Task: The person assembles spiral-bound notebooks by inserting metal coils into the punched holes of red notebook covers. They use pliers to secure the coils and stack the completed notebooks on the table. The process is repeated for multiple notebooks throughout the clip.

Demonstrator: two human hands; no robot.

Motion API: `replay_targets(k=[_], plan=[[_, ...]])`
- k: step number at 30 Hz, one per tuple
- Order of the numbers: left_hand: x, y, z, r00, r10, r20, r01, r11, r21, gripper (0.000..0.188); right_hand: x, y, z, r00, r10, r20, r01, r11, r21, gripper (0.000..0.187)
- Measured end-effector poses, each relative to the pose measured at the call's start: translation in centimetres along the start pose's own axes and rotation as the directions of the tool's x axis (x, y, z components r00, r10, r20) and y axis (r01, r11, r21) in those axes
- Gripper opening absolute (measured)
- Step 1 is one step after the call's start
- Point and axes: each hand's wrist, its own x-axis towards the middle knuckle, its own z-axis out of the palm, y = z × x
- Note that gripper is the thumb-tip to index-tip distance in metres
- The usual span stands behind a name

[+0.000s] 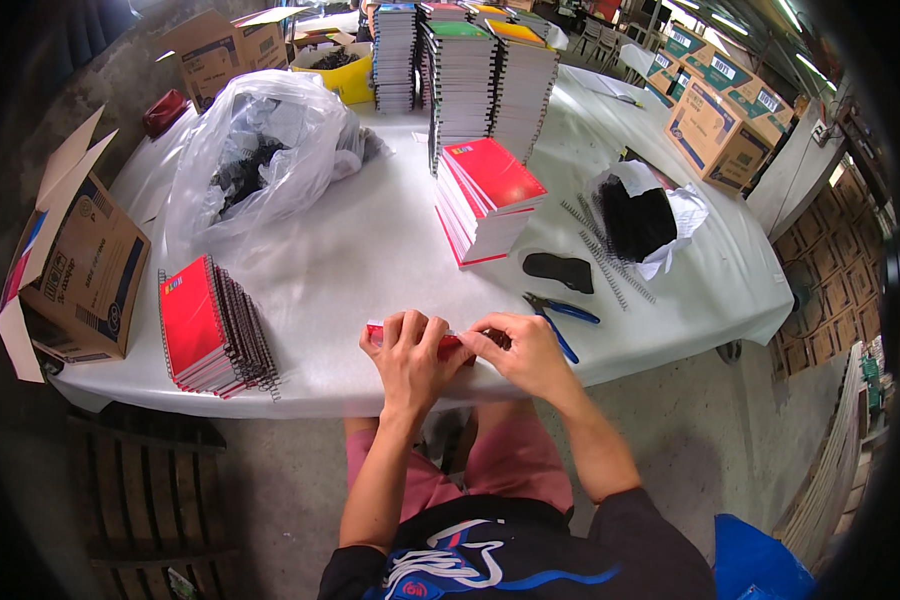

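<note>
A red notebook (448, 347) stands on edge at the table's front, mostly covered by my hands. Wrapped over it from the left, my left hand (410, 352) grips it with bent fingers. My right hand (526, 352) is closed in a pinch at the notebook's right end. Something dark shows between thumb and forefinger, too covered to name. Blue-handled pliers (562, 312) lie just right of that hand, behind them a flat black pad (558, 271). Loose black spiral coils (610, 255) rest farther back, beside a bundle of coils (638, 222) in white paper.
Spiral-bound red notebooks (192, 318) are stacked at left, a pile of red-covered books (492, 190) behind my hands. Taller notebook stacks (460, 85) rise behind. A plastic bag (270, 150), an open carton (95, 265) and a yellow tub (345, 78) stand leftward; cartons (715, 130) far right.
</note>
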Motion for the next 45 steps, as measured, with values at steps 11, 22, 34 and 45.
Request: replay_targets(k=[11,22,34,45], plan=[[0.1,-1.1,-1.5,0.999,0.036,0.029,-0.032,0.991,-0.127,0.049,2.5,7.9,-4.3,1.0,0.014,-0.024,-0.011,0.994,0.111,0.022],[0.2,-1.2,-2.0,1.0,0.007,0.018,-0.003,0.974,-0.226,0.054,2.7,8.2,-3.4,0.972,-0.23,-0.049,0.162,0.506,0.847,0.027],[0.4,-1.3,-2.0,0.998,-0.001,0.059,0.018,0.957,-0.29,0.052,4.0,5.2,-1.5,0.989,-0.095,0.114,0.087,0.994,0.069,0.028],[0.7,-3.0,-1.0,0.964,-0.242,0.114,0.266,0.816,-0.514,0.061,3.1,2.6,-0.3,0.955,-0.283,0.09,0.155,0.732,0.664,0.024]])
